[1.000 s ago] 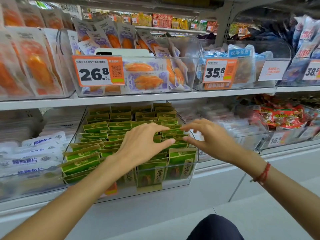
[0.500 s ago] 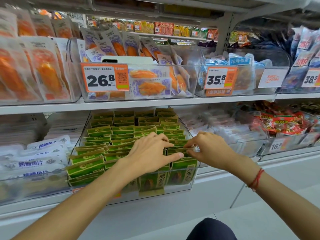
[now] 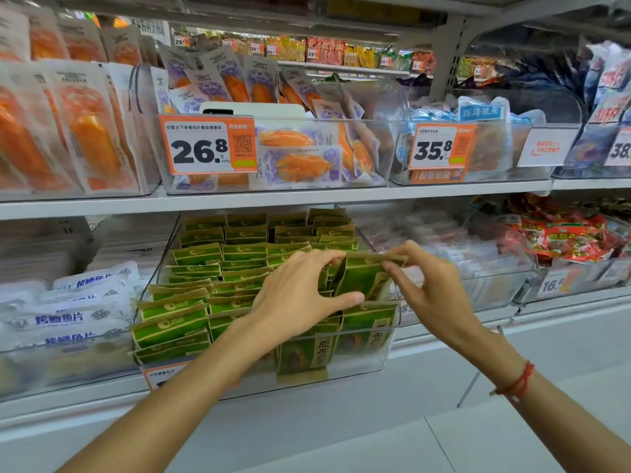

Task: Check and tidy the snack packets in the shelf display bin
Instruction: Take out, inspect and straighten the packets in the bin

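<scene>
Both hands pinch one green snack packet (image 3: 362, 278) by its top edge, the left hand (image 3: 300, 295) at its left corner, the right hand (image 3: 430, 285) at its right, lifting it partway out of the clear display bin (image 3: 382, 349) on the lower shelf (image 3: 444, 336), among rows of like packets.

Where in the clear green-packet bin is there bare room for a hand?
Little: the clear plastic bin is packed with green and tan snack packets. Only the right column gapes, where left hand and right hand part a lifted packet.
</scene>
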The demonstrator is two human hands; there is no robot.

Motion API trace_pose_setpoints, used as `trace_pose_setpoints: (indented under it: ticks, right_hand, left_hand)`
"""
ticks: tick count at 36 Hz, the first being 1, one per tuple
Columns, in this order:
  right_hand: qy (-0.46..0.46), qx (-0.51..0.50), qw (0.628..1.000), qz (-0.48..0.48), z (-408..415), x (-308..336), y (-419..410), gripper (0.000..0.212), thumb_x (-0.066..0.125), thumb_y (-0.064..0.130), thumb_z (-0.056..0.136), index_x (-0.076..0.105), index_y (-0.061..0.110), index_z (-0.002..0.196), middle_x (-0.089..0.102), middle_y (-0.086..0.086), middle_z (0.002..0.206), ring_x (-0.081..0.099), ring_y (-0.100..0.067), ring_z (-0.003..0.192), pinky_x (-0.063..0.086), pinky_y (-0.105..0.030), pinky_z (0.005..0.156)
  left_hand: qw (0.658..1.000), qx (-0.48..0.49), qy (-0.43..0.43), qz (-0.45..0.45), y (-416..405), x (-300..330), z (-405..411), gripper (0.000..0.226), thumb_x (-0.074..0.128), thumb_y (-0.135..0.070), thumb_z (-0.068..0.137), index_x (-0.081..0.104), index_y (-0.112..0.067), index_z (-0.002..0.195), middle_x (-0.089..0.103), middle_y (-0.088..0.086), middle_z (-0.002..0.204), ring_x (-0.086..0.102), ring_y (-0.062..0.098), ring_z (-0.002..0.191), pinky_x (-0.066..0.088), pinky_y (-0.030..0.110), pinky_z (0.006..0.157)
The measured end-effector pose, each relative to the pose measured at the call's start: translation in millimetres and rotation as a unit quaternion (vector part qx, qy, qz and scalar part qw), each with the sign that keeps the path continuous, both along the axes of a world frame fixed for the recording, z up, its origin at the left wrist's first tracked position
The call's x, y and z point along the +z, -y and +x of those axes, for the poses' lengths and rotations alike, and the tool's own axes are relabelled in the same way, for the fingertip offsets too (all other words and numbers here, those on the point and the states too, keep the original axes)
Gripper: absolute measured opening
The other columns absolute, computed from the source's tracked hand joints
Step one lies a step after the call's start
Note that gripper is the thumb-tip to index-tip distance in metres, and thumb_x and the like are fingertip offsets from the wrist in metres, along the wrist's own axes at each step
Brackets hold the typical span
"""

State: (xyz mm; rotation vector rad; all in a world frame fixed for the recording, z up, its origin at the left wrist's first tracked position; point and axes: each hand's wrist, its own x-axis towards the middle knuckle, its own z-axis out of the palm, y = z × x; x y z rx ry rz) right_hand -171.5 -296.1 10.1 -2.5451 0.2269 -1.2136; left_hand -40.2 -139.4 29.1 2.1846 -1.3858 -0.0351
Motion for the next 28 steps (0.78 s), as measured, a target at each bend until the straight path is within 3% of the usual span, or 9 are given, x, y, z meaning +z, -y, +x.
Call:
trace_pose_setpoints:
  ticks: [4,8,11,14,19,21,24,28]
  right_hand:
    - [0.102,0.038,0.994,0.003,-1.2,12.2,-8.4,0.015,0.055,0.025,0.093,0.062,0.012,0.097,0.059,0.018,0.087,0.06,-0.003,0.081,0.053,-0.027,0.074]
    - [0.179,0.038,0.983,-0.016,-8.6,26.5,-22.0,0.009,0.055,0.016,0.094,0.059,0.012,0.102,0.054,0.021,0.091,0.059,-0.01,0.082,0.053,-0.029,0.075]
    - [0.232,0.033,0.972,-0.01,-18.4,36.3,-37.8,0.008,0.054,0.012,0.095,0.056,0.015,0.102,0.052,0.023,0.086,0.057,-0.002,0.082,0.052,-0.022,0.074]
    - [0.279,0.045,0.959,0.028,-29.3,44.7,-56.0,0.008,0.053,0.012,0.096,0.053,0.02,0.099,0.056,0.032,0.092,0.055,0.007,0.085,0.047,-0.013,0.076]
    - [0.319,0.101,0.928,0.165,-42.3,46.1,-84.9,0.023,0.059,0.002,0.094,0.045,0.018,0.103,0.065,0.009,0.096,0.065,-0.005,0.089,0.052,-0.023,0.078]
    - [0.309,0.119,0.912,0.242,-43.4,37.2,-90.6,0.02,0.059,0.003,0.093,0.045,0.009,0.106,0.068,0.002,0.095,0.068,-0.009,0.089,0.053,-0.022,0.075]
    - [0.214,0.111,0.917,0.319,-40.0,9.9,-94.3,0.014,0.058,0.011,0.095,0.054,0.005,0.107,0.07,-0.006,0.1,0.069,-0.014,0.093,0.056,-0.025,0.071]
    - [0.147,0.106,0.9,0.396,-36.0,-30.3,-102.0,0.012,0.061,0.013,0.092,0.061,0.006,0.102,0.073,-0.003,0.095,0.07,-0.011,0.089,0.055,-0.021,0.072]
  left_hand:
    - [0.999,0.0,-0.01,-0.052,-2.6,-1.2,-3.1,0.077,0.072,-0.06,0.076,0.042,-0.036,0.143,0.052,-0.015,0.137,0.044,0.0,0.119,0.036,0.026,0.092]
    - [0.989,-0.022,-0.047,-0.138,-10.4,6.4,-11.7,0.075,0.079,-0.048,0.074,0.045,-0.036,0.14,0.047,-0.031,0.111,0.042,-0.008,0.108,0.036,0.023,0.094]
    - [0.974,-0.062,-0.111,-0.188,-19.9,14.1,-20.6,0.055,0.075,-0.041,0.08,0.053,-0.037,0.131,0.055,-0.033,0.106,0.05,-0.013,0.102,0.041,0.019,0.095]
    - [0.955,-0.094,-0.152,-0.239,-29.1,17.4,-30.6,0.036,0.07,-0.031,0.086,0.06,-0.034,0.12,0.066,-0.021,0.112,0.057,-0.005,0.108,0.046,0.03,0.102]
    - [0.94,-0.115,-0.193,-0.256,-45.7,6.2,-45.5,0.031,0.068,-0.039,0.081,0.063,-0.036,0.111,0.07,-0.022,0.107,0.064,0.001,0.102,0.053,0.028,0.091]
    - [0.934,-0.122,-0.228,-0.248,-51.8,-6.8,-51.5,0.032,0.067,-0.04,0.077,0.063,-0.036,0.108,0.07,-0.024,0.106,0.066,-0.002,0.098,0.055,0.02,0.085]
    - [0.924,-0.099,-0.273,-0.25,-57.6,-33.3,-54.7,0.032,0.069,-0.04,0.074,0.064,-0.036,0.105,0.071,-0.024,0.103,0.067,-0.002,0.097,0.053,0.016,0.081]
    - [0.904,-0.057,-0.333,-0.26,-66.3,-66.8,-53.3,0.035,0.072,-0.038,0.07,0.068,-0.028,0.103,0.074,-0.019,0.098,0.069,0.0,0.094,0.052,0.014,0.076]
